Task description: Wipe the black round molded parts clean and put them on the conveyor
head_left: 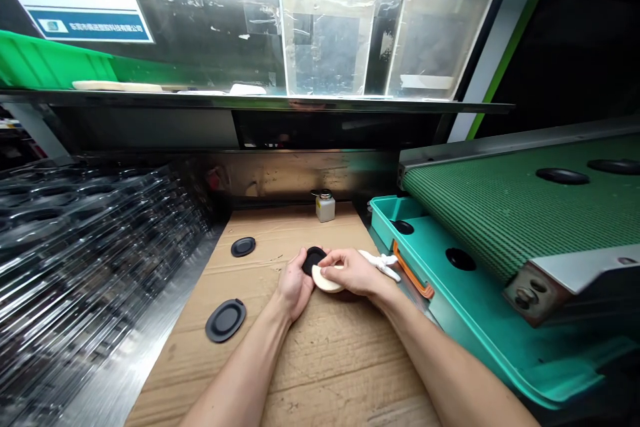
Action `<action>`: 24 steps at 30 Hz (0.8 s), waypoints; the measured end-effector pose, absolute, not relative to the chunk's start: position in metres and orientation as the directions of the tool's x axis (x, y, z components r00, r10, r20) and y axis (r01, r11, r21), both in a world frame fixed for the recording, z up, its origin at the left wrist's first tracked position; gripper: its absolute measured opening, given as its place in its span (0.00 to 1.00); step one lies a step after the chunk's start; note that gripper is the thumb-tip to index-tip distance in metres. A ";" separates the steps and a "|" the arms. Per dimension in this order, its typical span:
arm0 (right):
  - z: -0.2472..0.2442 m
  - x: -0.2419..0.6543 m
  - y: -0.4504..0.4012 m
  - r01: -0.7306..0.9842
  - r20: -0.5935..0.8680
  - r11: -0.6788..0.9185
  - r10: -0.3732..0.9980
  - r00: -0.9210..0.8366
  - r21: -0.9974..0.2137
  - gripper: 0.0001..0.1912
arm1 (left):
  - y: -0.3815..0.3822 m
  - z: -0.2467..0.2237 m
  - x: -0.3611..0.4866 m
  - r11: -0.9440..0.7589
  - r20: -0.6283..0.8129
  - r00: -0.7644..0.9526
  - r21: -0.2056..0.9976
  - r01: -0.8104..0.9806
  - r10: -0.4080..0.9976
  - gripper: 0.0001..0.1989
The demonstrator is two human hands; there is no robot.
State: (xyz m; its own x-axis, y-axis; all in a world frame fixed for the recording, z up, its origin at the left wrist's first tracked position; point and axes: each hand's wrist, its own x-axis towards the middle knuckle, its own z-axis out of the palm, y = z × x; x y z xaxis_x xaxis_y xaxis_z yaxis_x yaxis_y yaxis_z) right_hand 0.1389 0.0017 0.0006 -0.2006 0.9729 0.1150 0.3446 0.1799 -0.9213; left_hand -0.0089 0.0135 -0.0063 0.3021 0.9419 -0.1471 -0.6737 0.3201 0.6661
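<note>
Above the cardboard sheet [320,360], my left hand [293,287] is closed on the edge of a black round disc [314,257]. My right hand [357,271] pinches a cream-coloured round pad [326,279], which overlaps the lower right of that disc; whether they touch I cannot tell. To the left, two more black discs lie on the cardboard, a smaller-looking upper disc [243,247] and a nearer disc [226,321] with a raised ring. A crumpled white cloth [383,263] lies just beyond my right hand.
A small square bottle [325,206] stands at the cardboard's far edge. Stacked clear plastic trays [100,267] fill the left. On the right, a teal bin [480,333] with an orange handle [411,271] holds black discs below a green conveyor belt [540,200]. A metal shelf [260,101] crosses behind.
</note>
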 end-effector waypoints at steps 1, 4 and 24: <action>0.002 0.142 0.002 0.397 0.135 0.195 0.975 -0.174 -0.897 0.12 | 0.013 -0.006 -0.009 0.321 -0.148 0.303 0.672 -0.668 0.941 0.13; 0.005 0.144 0.004 0.479 0.266 0.261 0.962 -0.057 -0.838 0.13 | 0.014 -0.008 -0.007 0.319 -0.168 0.285 0.692 -0.648 0.944 0.12; 0.010 0.135 -0.003 0.711 0.325 0.229 0.946 0.000 -0.665 0.16 | 0.016 -0.010 -0.005 0.326 -0.181 0.283 0.690 -0.646 0.942 0.12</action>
